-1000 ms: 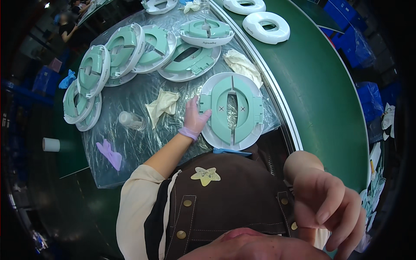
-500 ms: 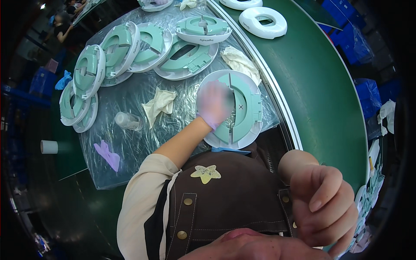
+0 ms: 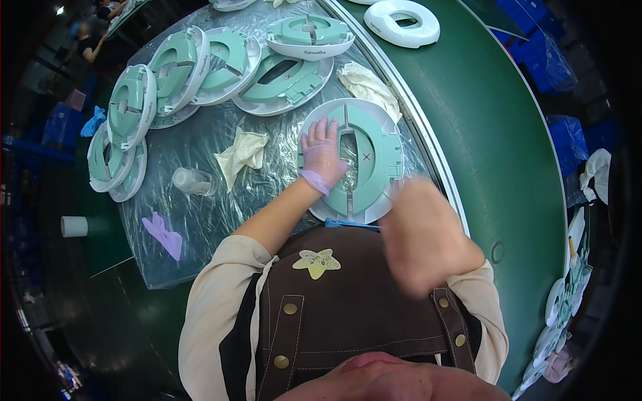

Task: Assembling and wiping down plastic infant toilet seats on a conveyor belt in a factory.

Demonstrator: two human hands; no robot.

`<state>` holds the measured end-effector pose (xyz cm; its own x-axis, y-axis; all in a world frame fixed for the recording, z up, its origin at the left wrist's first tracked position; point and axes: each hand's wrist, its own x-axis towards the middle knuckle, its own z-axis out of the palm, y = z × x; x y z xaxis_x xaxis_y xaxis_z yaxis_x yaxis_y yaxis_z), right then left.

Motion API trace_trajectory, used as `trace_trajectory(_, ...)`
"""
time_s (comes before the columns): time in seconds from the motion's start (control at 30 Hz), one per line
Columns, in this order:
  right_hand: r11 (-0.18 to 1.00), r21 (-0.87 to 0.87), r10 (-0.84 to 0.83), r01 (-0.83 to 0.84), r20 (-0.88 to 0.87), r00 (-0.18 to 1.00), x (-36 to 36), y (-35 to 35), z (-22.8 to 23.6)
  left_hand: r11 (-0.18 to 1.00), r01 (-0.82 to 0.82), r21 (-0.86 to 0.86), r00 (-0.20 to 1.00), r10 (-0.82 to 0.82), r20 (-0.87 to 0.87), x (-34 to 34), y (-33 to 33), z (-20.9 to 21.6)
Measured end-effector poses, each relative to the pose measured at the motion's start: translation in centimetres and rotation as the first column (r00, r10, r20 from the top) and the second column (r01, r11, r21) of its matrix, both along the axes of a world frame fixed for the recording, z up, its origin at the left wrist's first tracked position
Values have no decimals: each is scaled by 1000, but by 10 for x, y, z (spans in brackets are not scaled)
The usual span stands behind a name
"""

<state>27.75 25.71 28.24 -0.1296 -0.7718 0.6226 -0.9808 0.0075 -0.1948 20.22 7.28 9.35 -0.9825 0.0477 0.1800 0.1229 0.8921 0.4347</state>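
My left hand [image 3: 322, 155], in a thin pale-purple glove, rests flat with fingers stretched on the left side of an oval white-and-green plastic ring seat [image 3: 381, 155]. This piece lies on the plastic-covered table right in front of my body, its green side up, with a small cross mark and a slot down its middle. My right hand [image 3: 422, 234], bare, is in the air over the near right edge of the seat and in front of my apron. Motion smears its fingers, so I cannot make out whether it holds anything.
Several similar seats [image 3: 284, 83] lean in an overlapping row at the far left. White cloths [image 3: 242, 158], a clear jar [image 3: 194, 181] and a purple glove [image 3: 162, 236] lie on the table sheet [image 3: 200, 237]. Beyond a metal rail [image 3: 428, 134], a green surface [image 3: 481, 154] carries a white ring [image 3: 402, 24].
My right hand has swung left and away from me, from beside my chest toward the seat's near edge. My left hand stays on the seat.
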Motion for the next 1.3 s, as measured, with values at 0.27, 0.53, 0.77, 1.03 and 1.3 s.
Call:
trace_trajectory(0.27, 507, 454, -857, 733, 177, 483, -74, -38, -169, 977, 82, 197, 974, -37, -222, -3, -12, -1)
trace_trajectory(0.53, 504, 550, -864, 666, 310, 397, -87, -16, -167, 218, 239, 946, 963, -181, -201, 5, -62, 20)
trace_trajectory(0.77, 788, -135, -11, 601, 972, 234, -83, 35, -164, 264, 133, 955, 977, -199, -81, 14, -88, 10)
trace_trajectory(1.03, 793, -158, -64, 588, 939, 338, -73, 23, -138, 918, -327, -223, 940, 293, -176, 15, -155, -25)
trace_trajectory(1.3, 832, -158, -61, 532, 927, 371, -65, 19, -137, 218, -28, 976, 934, 354, -53, -10, -132, 43)
